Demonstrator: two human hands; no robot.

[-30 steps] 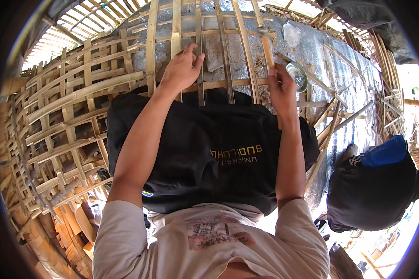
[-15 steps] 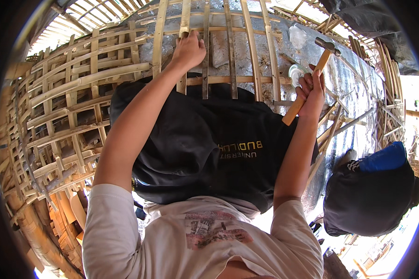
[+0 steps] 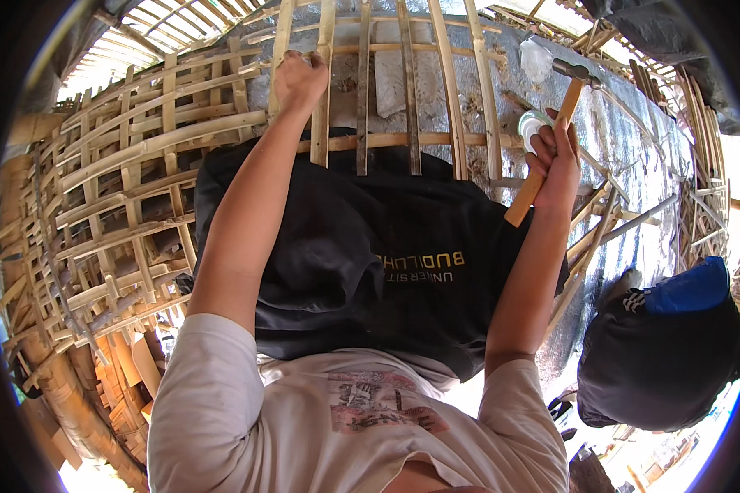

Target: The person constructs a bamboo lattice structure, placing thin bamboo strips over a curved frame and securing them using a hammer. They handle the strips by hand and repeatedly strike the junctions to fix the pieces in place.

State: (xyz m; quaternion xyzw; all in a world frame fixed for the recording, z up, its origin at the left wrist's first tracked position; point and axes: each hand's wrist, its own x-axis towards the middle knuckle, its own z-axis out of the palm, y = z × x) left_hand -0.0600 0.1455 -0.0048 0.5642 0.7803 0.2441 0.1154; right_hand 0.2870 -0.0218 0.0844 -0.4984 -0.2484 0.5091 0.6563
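A lattice of split-bamboo slats (image 3: 409, 99) lies in front of me, with long uprights crossing thinner strips. My left hand (image 3: 301, 80) is closed at its upper left, by the leftmost upright and a cross strip. Its fingertips are curled away, so what they pinch, if anything, is hidden. On the right, my right hand (image 3: 561, 164) grips a hammer (image 3: 569, 103) by its wooden handle. The dark metal head points up and away, raised clear of the slats. A black garment (image 3: 370, 238) with printed lettering covers my lap under the near slat ends.
At left stands a rough stack of woven bamboo panels (image 3: 107, 177). Beyond my right hand are a pale round lid-like thing (image 3: 534, 125), a clear plastic bag (image 3: 536, 59) and loose sticks (image 3: 596, 218) on a silvery sheet (image 3: 633, 148). A black bundle with blue cloth (image 3: 689, 287) sits far right.
My left hand has shifted left, from the second upright to beside the leftmost one. My right hand and the hammer have moved slightly right in the picture, the hammer still in my grip.
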